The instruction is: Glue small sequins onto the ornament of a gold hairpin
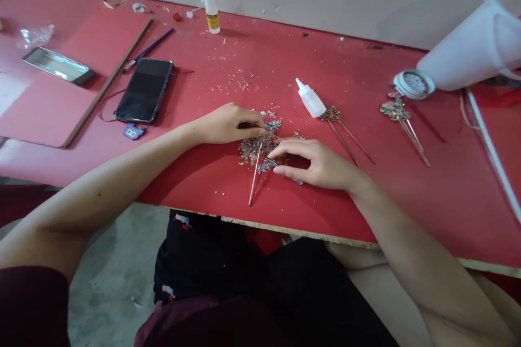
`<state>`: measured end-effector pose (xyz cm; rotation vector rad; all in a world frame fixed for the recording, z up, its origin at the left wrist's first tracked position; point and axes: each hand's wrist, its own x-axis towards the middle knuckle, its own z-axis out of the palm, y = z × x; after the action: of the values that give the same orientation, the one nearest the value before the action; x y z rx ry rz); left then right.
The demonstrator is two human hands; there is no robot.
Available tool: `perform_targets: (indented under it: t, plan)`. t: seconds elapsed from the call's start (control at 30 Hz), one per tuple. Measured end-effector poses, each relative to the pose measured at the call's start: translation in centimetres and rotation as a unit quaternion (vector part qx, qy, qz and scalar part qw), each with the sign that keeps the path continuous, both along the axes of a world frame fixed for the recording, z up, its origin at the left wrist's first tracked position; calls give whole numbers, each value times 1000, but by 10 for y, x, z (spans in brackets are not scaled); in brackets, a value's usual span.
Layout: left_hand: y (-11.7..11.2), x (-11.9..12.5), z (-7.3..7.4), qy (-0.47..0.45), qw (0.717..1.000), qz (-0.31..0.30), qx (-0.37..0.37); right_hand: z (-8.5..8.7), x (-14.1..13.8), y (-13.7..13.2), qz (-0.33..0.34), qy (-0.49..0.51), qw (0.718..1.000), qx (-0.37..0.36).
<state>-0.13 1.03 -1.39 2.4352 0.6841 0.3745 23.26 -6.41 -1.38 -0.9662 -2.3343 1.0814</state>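
Observation:
A loose pile of small shiny multicoloured chips [248,154] lies on the red table under both hands. Over its upper edge, my left hand [234,124] is closed in a pinch on the head of a metal hairpin [255,176], whose thin gold shaft slants down toward the table's near edge. The hairpin's head is mostly hidden by the fingers and blends with the chips. My right hand [315,162] comes in from the right, fingers closed around dark, thin tweezers [271,161]. Their tip is close to the hairpin's shaft; I cannot tell whether anything is between the points.
A white glue bottle [312,100] leans on a two-pronged gold hairpin [344,133]. Farther right lies a chip-covered hairpin [402,119] by a white container [459,49]. Another glue bottle [211,8] stands behind. Leftward are a phone [145,89], a brush [150,49] and a small tray [59,65].

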Motion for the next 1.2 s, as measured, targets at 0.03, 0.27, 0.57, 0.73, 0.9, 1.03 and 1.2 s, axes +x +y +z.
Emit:
perform_targets:
  t: [0.03, 0.27, 0.57, 0.73, 0.9, 1.03, 1.2]
  plan:
    - [0, 0, 0, 1, 1000, 1, -1, 0, 0, 0, 0, -1, 1000, 1]
    - [-2, 1, 2, 6, 1000, 5, -8, 0, 3, 0, 20, -3, 1000, 6]
    - [-1, 1, 1, 3, 1000, 3, -4, 0, 2, 0, 9, -5, 1000, 8]
    - [-1, 1, 1, 6, 1000, 5, 4, 0, 2, 0, 9, 2, 1000, 2]
    - [-2, 1, 2, 11, 1000, 3, 4, 0, 2, 0, 11, 0, 1000, 3]
    - [-1, 1, 2, 7, 1000, 0, 5, 1, 2, 0, 14, -4, 1000, 7]
    - [-1, 1, 1, 8, 1000, 0, 12, 1, 2, 0, 20, -8, 1000, 17]
